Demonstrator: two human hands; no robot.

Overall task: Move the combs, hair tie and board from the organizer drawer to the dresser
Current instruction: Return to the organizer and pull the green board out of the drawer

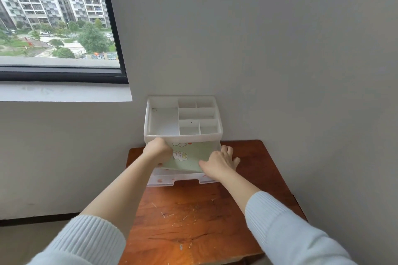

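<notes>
A white plastic organizer stands at the back of the wooden dresser, its clear drawer pulled out toward me. A pale green board with cartoon prints lies tilted in the drawer. My left hand is closed on the board's upper left edge. At the board's lower right corner my right hand grips it, fingers spread over the drawer's right side. No combs or hair tie show; the board and my hands cover the drawer's inside.
The organizer's top tray has several empty compartments. Walls close in behind and to the right of the dresser. A window with a sill is at the upper left. The dresser top in front of the drawer is scratched bare wood.
</notes>
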